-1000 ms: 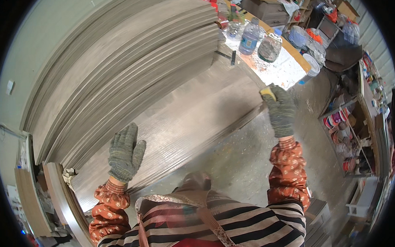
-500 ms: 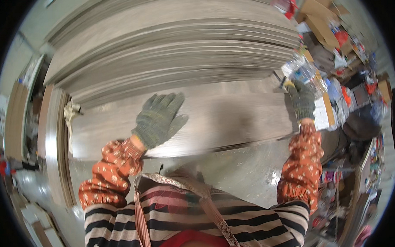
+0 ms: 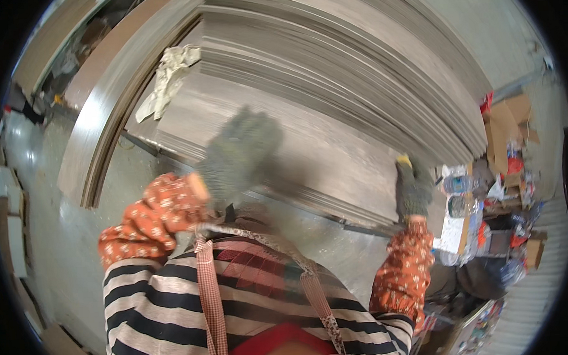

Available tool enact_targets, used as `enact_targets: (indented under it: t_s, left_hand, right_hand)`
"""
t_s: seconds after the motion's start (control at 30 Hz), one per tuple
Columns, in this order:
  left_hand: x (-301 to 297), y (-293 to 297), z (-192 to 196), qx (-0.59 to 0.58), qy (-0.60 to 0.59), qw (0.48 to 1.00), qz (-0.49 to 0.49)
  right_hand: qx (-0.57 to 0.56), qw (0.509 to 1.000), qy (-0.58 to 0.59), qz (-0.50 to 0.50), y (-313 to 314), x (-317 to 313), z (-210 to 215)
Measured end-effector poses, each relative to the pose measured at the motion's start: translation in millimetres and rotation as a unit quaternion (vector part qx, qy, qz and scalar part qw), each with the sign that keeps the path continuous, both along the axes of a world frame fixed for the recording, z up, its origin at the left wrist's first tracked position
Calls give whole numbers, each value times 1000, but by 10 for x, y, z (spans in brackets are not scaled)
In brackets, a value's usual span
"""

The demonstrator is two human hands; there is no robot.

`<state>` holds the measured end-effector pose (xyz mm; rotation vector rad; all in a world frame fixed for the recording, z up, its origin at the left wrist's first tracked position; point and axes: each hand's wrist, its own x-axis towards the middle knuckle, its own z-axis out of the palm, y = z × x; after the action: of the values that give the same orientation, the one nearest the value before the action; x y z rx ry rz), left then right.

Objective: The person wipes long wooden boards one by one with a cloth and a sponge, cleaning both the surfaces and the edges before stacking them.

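Note:
My left hand (image 3: 242, 151), in a grey-green knit glove, is over the front edge of a wood-grain board (image 3: 308, 151). Its fingers look stretched out, though motion blurs them; nothing shows in it. At the board's right end is my right hand (image 3: 414, 188), gloved alike, with its fingers curled. A small yellow bit (image 3: 403, 160) shows at those fingertips; I cannot make out what it belongs to. More boards lie under the top one. A crumpled cream cloth (image 3: 168, 81) rests at its left end.
Long stacks of boards (image 3: 343, 69) rise behind the work. Several boards (image 3: 101, 140) stand along the left side. To the right are a plastic bottle (image 3: 457, 184), cardboard boxes (image 3: 507, 126), dark bags (image 3: 487, 277) and mixed clutter.
The view has turned, so the boards now slope down to the right. My left hand is blurred by motion near the front edge. My right hand stays around the board's right end.

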<state>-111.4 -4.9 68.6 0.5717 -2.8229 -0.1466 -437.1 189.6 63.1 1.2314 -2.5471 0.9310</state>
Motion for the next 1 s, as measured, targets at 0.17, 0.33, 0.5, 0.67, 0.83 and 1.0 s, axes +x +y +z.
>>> enact_targets:
  t_s: [0.17,0.33,0.5,0.67,0.83,1.0]
  left_hand:
    - [738,-301,-890,-153,241,958,20]
    - [682,-348,-919,-94,304,948,-11]
    - [672,-345,-953,40,243,969,-33]
    - [645,-462,-1232,-19,287,955,-76]
    - [573,-419,-1337,-123,404,907,-11]
    - [382,-400,-1654,-220,343,913,-7]
  right_hand:
    - [8,999,-36,24,-491,509,-66]
    - [-57,963,-32,260,-1724,1640,-208]
    - [71,932,-19,356,-2912,2734,-44]
    - [167,835,3,524,-3372,3144,207]
    - [202,834,26,513,-3112,3129,152]
    - [168,677,65,714,-3138,3241,333]
